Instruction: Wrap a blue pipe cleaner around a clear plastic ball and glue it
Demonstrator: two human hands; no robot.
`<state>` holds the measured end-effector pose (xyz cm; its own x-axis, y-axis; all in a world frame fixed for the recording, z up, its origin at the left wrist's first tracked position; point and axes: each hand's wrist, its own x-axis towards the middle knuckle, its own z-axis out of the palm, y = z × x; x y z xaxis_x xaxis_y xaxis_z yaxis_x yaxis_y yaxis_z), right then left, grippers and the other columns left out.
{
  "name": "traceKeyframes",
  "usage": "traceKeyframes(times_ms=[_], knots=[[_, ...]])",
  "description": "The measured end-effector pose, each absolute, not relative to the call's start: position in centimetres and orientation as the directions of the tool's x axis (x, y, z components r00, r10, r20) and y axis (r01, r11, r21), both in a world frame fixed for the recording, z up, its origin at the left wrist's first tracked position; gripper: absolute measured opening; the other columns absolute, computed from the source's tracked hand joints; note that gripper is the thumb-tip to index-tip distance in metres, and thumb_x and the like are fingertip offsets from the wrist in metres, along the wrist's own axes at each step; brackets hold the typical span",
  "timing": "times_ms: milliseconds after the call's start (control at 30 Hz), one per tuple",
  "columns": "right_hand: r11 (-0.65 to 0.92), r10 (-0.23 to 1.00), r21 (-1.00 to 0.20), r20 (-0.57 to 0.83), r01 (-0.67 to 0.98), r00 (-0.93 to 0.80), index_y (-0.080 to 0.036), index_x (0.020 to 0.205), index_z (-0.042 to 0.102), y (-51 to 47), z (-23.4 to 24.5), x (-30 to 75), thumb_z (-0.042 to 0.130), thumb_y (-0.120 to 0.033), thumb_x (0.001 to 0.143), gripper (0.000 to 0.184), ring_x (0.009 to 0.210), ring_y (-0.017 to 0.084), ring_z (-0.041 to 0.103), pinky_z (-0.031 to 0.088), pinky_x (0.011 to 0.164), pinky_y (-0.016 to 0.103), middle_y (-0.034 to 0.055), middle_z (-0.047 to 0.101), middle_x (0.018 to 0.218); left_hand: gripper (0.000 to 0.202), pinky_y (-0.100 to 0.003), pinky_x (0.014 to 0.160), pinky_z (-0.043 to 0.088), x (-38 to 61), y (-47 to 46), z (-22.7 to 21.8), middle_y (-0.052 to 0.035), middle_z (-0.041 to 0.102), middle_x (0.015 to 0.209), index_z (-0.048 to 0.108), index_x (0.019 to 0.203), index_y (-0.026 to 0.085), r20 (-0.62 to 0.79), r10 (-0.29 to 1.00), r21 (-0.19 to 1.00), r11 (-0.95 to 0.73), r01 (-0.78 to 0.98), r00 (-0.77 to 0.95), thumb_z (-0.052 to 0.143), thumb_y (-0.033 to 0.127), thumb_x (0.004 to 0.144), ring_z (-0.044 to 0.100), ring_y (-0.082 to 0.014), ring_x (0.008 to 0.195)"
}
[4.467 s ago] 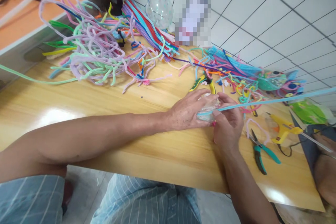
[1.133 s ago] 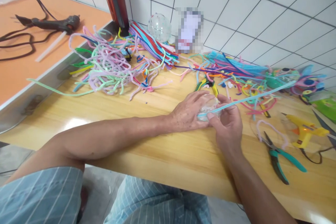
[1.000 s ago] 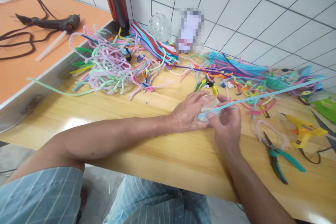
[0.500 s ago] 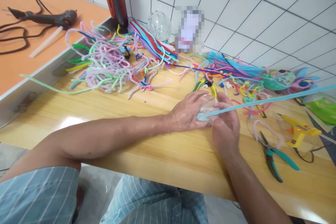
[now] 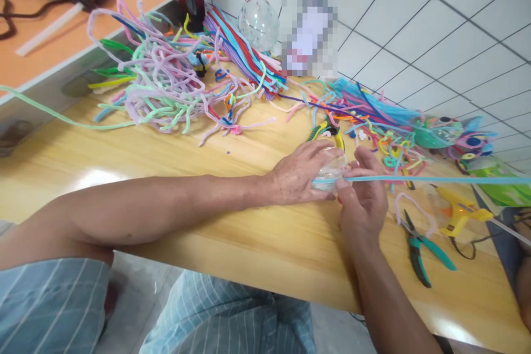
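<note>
clear ball sits over table, cupped in l hand w/ fingers curled round it. r hand pinches lt blue pipe cleaner against it; strip's now level vs slanting up 0.5 s ago, so far end's prob still loose

The blue pipe cleaner looks soft and fuzzy, and the clear ball under it looks like smooth, shiny plastic. The tabletop looks like smooth, glossy wood. The teal pliers have dark metal tips and plastic-looking handles, and the yellow glue gun looks like plastic.
</note>
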<state>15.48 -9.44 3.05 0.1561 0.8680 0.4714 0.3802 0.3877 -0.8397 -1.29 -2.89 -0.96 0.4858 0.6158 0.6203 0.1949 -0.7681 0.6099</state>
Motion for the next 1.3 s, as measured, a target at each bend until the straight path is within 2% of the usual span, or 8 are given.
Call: traceKeyframes(times_ms=[167, 433, 600, 833, 1000, 1200, 1300], knots=[[0.309, 0.889, -0.872, 0.407, 0.379, 0.212, -0.024, 0.091, 0.072, -9.3, 3.4, 14.9, 0.08, -0.033, 0.083, 0.014, 0.145, 0.031, 0.057, 0.039, 0.126, 0.061, 0.0073, 0.065, 0.151, 0.081, -0.059, 0.127, 0.047, -1.3, -2.8, -1.1, -0.0261, 0.054, 0.157, 0.05, 0.154, 0.012, 0.632, 0.607, 0.604, -0.775, 0.184, 0.481, 0.082, 0.047, 0.088, 0.049, -0.038, 0.154], [0.267, 0.904, -0.919, 0.343, 0.29, 0.255, -0.026, 0.092, 0.069, -9.2, 3.2, 14.7, 0.082, -0.033, 0.082, 0.018, 0.14, 0.031, 0.061, 0.045, 0.121, 0.058, 0.0063, 0.068, 0.147, 0.083, -0.062, 0.127, 0.046, -1.3, -2.9, -1.1, -0.0222, 0.053, 0.16, 0.048, 0.156, 0.021, 0.598, 0.634, 0.647, -0.743, 0.171, 0.49, 0.082, 0.051, 0.087, 0.047, -0.038, 0.155], [0.257, 0.91, -0.929, 0.326, 0.266, 0.256, -0.025, 0.092, 0.067, -9.0, 3.3, 14.5, 0.082, -0.034, 0.08, 0.021, 0.135, 0.031, 0.064, 0.046, 0.12, 0.058, 0.0072, 0.069, 0.142, 0.079, -0.061, 0.128, 0.045, -1.3, -2.9, -1.0, -0.0203, 0.051, 0.161, 0.05, 0.155, 0.022, 0.585, 0.65, 0.664, -0.727, 0.173, 0.485, 0.082, 0.048, 0.087, 0.047, -0.0378, 0.155], [0.255, 0.911, -0.932, 0.321, 0.256, 0.26, -0.026, 0.093, 0.064, -8.7, 3.2, 14.4, 0.083, -0.035, 0.079, 0.025, 0.13, 0.029, 0.065, 0.047, 0.117, 0.056, 0.0064, 0.069, 0.136, 0.08, -0.062, 0.127, 0.045, -1.4, -2.9, -0.9, -0.0207, 0.05, 0.163, 0.05, 0.155, 0.023, 0.574, 0.647, 0.66, -0.728, 0.184, 0.502, 0.08, 0.054, 0.088, 0.047, -0.0391, 0.156], [0.27, 0.907, -0.935, 0.327, 0.229, 0.266, -0.026, 0.094, 0.062, -8.7, 3.0, 14.4, 0.081, -0.032, 0.078, 0.026, 0.129, 0.029, 0.065, 0.048, 0.114, 0.053, 0.007, 0.068, 0.135, 0.076, -0.061, 0.126, 0.047, -1.2, -3.0, -1.1, -0.0223, 0.052, 0.16, 0.049, 0.155, 0.019, 0.62, 0.619, 0.624, -0.761, 0.174, 0.483, 0.077, 0.049, 0.091, 0.047, -0.0371, 0.155], [0.251, 0.912, -0.947, 0.3, 0.198, 0.279, -0.028, 0.11, 0.062, -8.7, 2.9, 14.4, 0.08, -0.029, 0.076, 0.039, 0.128, 0.028, 0.066, 0.05, 0.113, 0.051, 0.0073, 0.069, 0.134, 0.079, -0.06, 0.127, 0.046, -1.3, -3.0, -1.1, -0.022, 0.053, 0.16, 0.05, 0.154, 0.02, 0.61, 0.626, 0.628, -0.756, 0.186, 0.486, 0.081, 0.05, 0.088, 0.048, -0.0375, 0.156], [0.174, 0.934, -0.968, 0.221, 0.183, 0.281, -0.028, 0.125, 0.063, -8.7, 2.6, 14.7, 0.079, -0.033, 0.077, 0.051, 0.125, 0.028, 0.067, 0.052, 0.111, 0.051, 0.0076, 0.07, 0.134, 0.078, -0.06, 0.128, 0.045, -1.3, -3.1, -0.9, -0.0194, 0.052, 0.162, 0.05, 0.154, 0.023, 0.584, 0.646, 0.648, -0.736, 0.198, 0.491, 0.082, 0.048, 0.088, 0.047, -0.037, 0.156]])
